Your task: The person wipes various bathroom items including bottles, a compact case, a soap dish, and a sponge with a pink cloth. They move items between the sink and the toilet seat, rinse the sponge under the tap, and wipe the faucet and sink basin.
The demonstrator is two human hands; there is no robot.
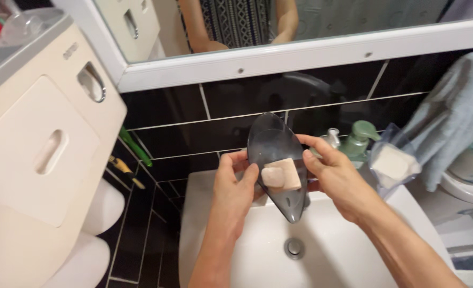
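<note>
Head view: both hands raised over the white sink (pixel 348 256), above its drain (pixel 294 248). Left hand (pixel 235 189) curled around the left edge of a dark translucent soap dish (pixel 272 146), thumb pressed on the pale soap bar (pixel 282 174). Right hand (pixel 336 178) pinches the dish's right edge, fingers closed on it. Dish tilted, narrow tip down toward the basin; bar sits in its lower half. Dish lifted clear of the sink; not yet set down. Green pump bottle (pixel 360 138) at the back rim, right.
</note>
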